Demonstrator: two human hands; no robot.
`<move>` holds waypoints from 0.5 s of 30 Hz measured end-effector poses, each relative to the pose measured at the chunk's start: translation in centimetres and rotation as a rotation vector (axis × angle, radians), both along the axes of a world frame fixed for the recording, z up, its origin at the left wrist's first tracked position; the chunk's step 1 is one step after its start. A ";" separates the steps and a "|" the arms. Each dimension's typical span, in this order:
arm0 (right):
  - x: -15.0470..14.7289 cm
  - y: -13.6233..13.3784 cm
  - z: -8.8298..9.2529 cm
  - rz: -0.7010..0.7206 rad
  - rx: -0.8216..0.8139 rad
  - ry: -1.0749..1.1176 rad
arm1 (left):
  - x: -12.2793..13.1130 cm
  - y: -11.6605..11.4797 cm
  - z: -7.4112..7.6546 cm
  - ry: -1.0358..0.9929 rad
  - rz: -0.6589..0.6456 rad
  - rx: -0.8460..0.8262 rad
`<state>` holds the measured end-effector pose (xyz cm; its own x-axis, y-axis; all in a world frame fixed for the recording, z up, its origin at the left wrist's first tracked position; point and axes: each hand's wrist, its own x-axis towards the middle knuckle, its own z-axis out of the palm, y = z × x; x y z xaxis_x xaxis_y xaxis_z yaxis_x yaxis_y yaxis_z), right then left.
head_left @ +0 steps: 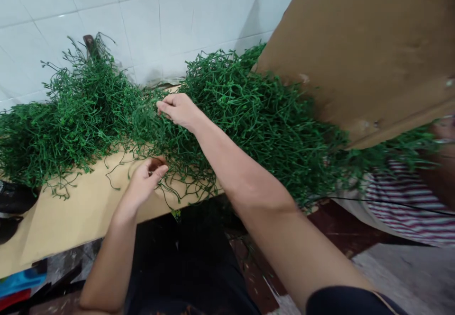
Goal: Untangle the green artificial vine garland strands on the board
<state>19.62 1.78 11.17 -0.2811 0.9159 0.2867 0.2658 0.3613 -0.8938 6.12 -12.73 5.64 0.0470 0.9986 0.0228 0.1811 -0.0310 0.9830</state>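
Note:
Long heaps of thin green plastic sprigs [263,116] lie across a cardboard-covered surface [88,206]. My right hand [179,109] reaches over the middle of them, thumb and fingers pinched together. Blurred green sprigs [147,111] show at its fingertips, and it seems to grip some. Lower and nearer to me, my left hand [147,177] is above the cardboard's front part, its fingers curled toward the thumb. Whatever it may hold is hidden. Beside it, several loose sprigs [177,189] are strewn over the cardboard.
A white tiled wall [142,21] stands behind. At the right a large brown cardboard sheet [369,54] leans over the heap. Another person in a striped garment [405,206] is at the right edge. A dark object [16,199] sits at the left edge.

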 end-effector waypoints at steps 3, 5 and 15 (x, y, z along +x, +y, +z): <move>0.1 -1.9 -0.2 0.138 -0.039 0.000 | -0.8 1.9 0.6 -0.043 0.180 0.064; -0.1 -2.6 -0.6 0.174 -0.081 0.017 | -0.7 3.1 1.2 -0.107 0.239 0.086; -0.3 -3.7 -1.9 0.257 -0.114 0.043 | 1.4 6.1 1.1 -0.262 0.344 0.139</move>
<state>19.31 -1.88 9.27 -0.4980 0.8433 0.2023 0.1399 0.3084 -0.9409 7.55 -6.66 6.78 -0.3125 0.9417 0.1245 -0.0503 -0.1473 0.9878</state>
